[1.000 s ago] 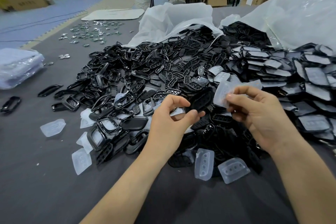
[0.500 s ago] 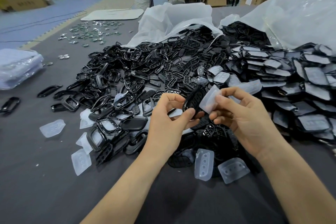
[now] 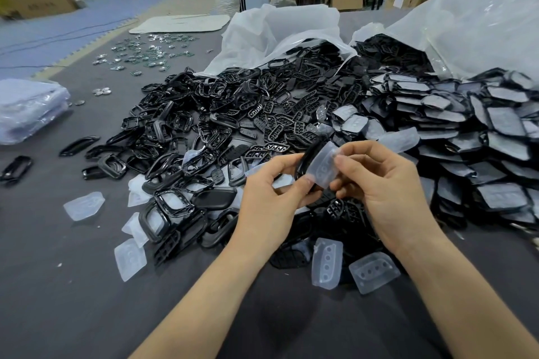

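Bare grey tabletop (image 3: 73, 285) lies open along the near edge and to the left, dotted with stray silicone pads (image 3: 84, 206). Ahead and to the right, heaped black key-fob shells (image 3: 180, 125) and stacked covers (image 3: 507, 121) spilling from clear plastic bags (image 3: 280, 29) wall in the left hand (image 3: 268, 195) and right hand (image 3: 388, 189).

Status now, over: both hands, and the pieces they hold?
Left hand grips black piece. Right hand pinches clear pad against it. Parts pile beneath, no obstruction.
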`<move>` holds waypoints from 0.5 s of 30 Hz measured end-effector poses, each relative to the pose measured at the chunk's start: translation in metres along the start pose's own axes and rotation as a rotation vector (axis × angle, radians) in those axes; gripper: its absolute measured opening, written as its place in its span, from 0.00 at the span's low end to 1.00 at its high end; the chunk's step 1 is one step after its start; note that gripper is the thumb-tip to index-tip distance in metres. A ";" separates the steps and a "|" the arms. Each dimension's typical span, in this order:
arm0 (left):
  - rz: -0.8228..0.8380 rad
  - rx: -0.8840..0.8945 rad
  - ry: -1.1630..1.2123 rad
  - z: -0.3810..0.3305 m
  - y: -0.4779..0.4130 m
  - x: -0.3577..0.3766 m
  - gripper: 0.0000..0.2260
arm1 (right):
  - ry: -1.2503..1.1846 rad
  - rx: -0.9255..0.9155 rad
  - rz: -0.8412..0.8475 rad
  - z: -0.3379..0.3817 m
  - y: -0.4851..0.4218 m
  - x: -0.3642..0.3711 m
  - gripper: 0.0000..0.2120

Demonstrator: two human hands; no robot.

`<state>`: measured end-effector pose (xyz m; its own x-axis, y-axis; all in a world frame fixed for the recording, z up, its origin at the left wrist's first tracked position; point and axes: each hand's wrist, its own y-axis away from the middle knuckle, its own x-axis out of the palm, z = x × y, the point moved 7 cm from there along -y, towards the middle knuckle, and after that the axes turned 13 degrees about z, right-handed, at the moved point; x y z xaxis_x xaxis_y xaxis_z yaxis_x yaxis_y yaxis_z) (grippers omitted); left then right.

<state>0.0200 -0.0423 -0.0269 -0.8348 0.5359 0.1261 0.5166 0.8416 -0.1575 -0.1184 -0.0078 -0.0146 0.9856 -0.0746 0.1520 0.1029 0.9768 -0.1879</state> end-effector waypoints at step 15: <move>-0.044 0.008 0.166 0.002 0.001 -0.003 0.10 | -0.384 -0.051 -0.246 0.010 -0.001 -0.039 0.09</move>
<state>0.0232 -0.0429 -0.0295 -0.8135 0.5025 0.2928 0.4780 0.8645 -0.1555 -0.1585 -0.0036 -0.0111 0.8106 -0.2137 0.5452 0.3433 0.9277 -0.1468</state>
